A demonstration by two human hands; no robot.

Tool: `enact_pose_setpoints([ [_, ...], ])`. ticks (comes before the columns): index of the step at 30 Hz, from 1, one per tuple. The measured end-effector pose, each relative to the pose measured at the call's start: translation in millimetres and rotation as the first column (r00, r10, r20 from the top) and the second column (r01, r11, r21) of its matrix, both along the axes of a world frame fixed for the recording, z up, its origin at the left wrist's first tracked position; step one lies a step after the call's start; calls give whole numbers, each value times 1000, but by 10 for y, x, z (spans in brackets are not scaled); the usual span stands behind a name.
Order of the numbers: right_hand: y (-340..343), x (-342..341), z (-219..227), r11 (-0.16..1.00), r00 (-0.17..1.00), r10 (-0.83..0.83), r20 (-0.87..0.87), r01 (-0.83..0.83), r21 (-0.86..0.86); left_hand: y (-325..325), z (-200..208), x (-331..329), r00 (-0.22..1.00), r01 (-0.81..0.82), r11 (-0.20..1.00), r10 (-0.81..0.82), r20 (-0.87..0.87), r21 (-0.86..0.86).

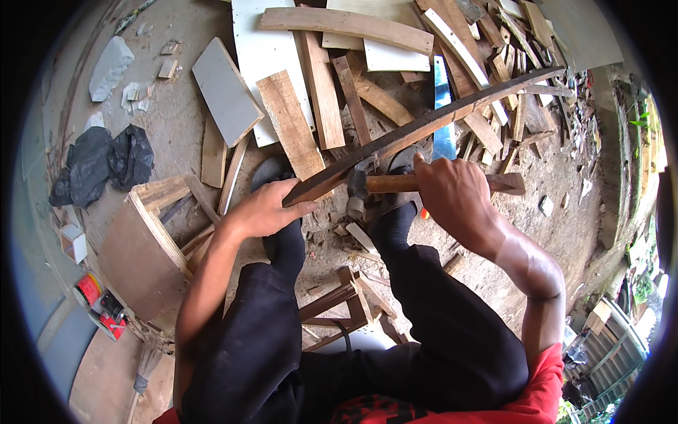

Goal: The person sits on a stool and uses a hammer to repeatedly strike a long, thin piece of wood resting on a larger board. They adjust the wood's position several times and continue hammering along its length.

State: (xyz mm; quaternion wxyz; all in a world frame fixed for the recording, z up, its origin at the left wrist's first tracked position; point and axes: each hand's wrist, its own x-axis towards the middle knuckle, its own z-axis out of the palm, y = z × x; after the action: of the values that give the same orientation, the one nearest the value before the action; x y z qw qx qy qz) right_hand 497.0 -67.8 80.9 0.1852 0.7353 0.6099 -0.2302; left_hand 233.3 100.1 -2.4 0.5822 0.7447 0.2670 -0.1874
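Note:
My left hand (260, 210) is closed round the near end of a long, dark wooden batten (424, 128), thumb along its lower side. The batten slants up to the far right, over the scrap wood. My right hand (458, 203) grips the wooden handle of a claw hammer (393, 184), and the handle's butt sticks out to the right of the fist. The hammer's metal head is at the batten's near side, between my feet; its claw appears to touch the wood. Just beyond the right hand lies a shiny blue saw blade (443, 138), partly hidden by the batten.
Scrap boards (353, 27) and wood offcuts lie heaped ahead and to the right. A grey-faced board (224, 92) and a black plastic bag (102, 164) are at the left. A wooden box (145, 261) stands beside my left arm. At the lower right is a grey crate (611, 357).

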Motion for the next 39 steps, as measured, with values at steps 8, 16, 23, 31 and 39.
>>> enact_pose_setpoints([
  [8,41,550,-645,832,972,202,117,-234,503,-143,-8,-73,998,-7,998,11,67,-60],
  [16,301,969,-1162,634,849,508,-147,-254,730,-78,-18,-43,997,-39,970,23,-70,-241],
  [23,249,492,-383,750,894,396,209,-446,488,169,134,16,975,-143,946,85,-204,-292],
  [31,-183,-18,-297,952,926,-2,-376,117,283,276,190,46,1000,17,970,-13,-16,243],
  [39,-229,-224,-372,876,687,-312,-657,475,81,374,105,64,990,74,989,-88,-112,-127],
])
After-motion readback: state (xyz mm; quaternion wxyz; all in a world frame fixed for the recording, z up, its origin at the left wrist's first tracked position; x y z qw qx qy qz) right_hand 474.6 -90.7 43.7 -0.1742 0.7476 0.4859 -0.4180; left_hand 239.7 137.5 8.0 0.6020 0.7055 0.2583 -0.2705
